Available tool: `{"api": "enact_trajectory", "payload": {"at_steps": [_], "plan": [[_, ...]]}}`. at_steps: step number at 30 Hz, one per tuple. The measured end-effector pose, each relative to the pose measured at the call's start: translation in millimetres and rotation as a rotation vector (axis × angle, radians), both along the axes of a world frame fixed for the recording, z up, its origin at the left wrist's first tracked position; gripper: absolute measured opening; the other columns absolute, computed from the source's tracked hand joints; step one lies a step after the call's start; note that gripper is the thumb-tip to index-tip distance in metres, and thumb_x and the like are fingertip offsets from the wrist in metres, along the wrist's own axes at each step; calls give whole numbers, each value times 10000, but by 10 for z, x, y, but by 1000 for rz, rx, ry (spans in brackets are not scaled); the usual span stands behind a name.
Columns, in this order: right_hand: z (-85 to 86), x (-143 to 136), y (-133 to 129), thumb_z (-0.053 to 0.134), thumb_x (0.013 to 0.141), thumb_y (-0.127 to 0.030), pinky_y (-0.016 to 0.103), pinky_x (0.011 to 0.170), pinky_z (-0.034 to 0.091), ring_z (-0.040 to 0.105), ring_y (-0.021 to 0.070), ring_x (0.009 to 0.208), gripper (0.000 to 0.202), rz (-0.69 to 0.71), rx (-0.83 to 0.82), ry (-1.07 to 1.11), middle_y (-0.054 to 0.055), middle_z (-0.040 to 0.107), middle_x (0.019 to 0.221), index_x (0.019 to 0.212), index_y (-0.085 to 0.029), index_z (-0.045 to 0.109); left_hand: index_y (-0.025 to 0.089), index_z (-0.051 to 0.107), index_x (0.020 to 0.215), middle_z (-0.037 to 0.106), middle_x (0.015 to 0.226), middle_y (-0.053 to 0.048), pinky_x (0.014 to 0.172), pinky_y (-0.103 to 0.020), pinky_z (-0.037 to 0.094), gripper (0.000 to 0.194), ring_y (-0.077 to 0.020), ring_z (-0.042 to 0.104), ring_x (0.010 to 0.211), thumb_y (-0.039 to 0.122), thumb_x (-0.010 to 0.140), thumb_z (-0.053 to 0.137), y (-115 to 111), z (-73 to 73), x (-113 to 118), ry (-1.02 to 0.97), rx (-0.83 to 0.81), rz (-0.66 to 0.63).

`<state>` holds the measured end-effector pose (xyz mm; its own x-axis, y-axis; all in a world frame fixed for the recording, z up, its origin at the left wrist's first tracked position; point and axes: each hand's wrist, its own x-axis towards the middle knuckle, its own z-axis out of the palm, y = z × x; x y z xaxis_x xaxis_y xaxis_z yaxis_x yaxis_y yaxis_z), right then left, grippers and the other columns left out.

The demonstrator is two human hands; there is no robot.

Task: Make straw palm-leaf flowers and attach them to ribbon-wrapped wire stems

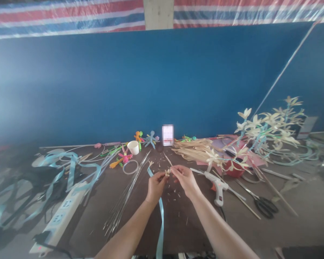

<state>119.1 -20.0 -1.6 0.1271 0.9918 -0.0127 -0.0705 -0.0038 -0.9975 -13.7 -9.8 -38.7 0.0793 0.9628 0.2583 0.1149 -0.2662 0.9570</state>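
My left hand (156, 185) pinches a small cream flower (167, 173) by its base over the middle of the dark table. Close against it, my right hand (185, 180) has thumb and fingertips pressed together at the flower's right side. What exactly those fingertips grip is too small to tell. A thin pale strip (166, 157) reaches up and away from the right fingertips; whether it is held or lies behind them is unclear. Light-blue ribbon (161, 219) runs beneath the left wrist towards the front edge. Tiny pale scraps lie scattered around both hands.
Right of my hands lie a white glue gun (218, 187) and black-handled scissors (264, 207). Dried strips (194, 149) and finished cream flowers (270, 124) stand beyond. Leftward are metal wires (128, 194), a clear ring (130, 167), a white cup (133, 147) and a power strip (62, 216).
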Motion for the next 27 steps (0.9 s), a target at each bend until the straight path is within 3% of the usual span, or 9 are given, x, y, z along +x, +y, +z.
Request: {"api": "enact_trajectory", "payload": {"at_steps": [4, 11, 19, 27], "plan": [[-10, -12, -10, 542, 664, -411, 195, 409, 388, 542, 134, 537, 287, 56, -5, -68, 34, 605, 607, 706, -140, 628, 150, 647, 817, 640, 735, -51, 584, -252, 461, 186, -142, 567, 626, 260, 710, 543, -33, -10, 6, -36, -19, -15], [-90, -73, -80, 528, 679, -384, 198, 432, 365, 525, 118, 513, 267, 17, 15, -85, 21, 605, 589, 678, -138, 631, 146, 655, 809, 657, 741, -58, 597, -264, 482, 196, -159, 597, 655, 268, 691, 558, -74, 18, 0, -62, -27, 44], [-85, -139, -138, 536, 699, -333, 236, 565, 418, 561, 144, 599, 209, -35, 105, -48, 20, 605, 600, 660, -141, 608, 147, 653, 786, 651, 699, -44, 556, -248, 482, 197, -151, 593, 621, 290, 684, 564, -100, -6, 69, -114, -68, 90], [-103, -145, -158, 540, 700, -355, 259, 584, 441, 560, 149, 592, 223, -58, 117, -19, 27, 600, 607, 679, -143, 606, 135, 648, 767, 632, 649, -36, 511, -226, 458, 199, -129, 564, 559, 294, 682, 561, -102, 14, 113, -140, -68, 106]]}}
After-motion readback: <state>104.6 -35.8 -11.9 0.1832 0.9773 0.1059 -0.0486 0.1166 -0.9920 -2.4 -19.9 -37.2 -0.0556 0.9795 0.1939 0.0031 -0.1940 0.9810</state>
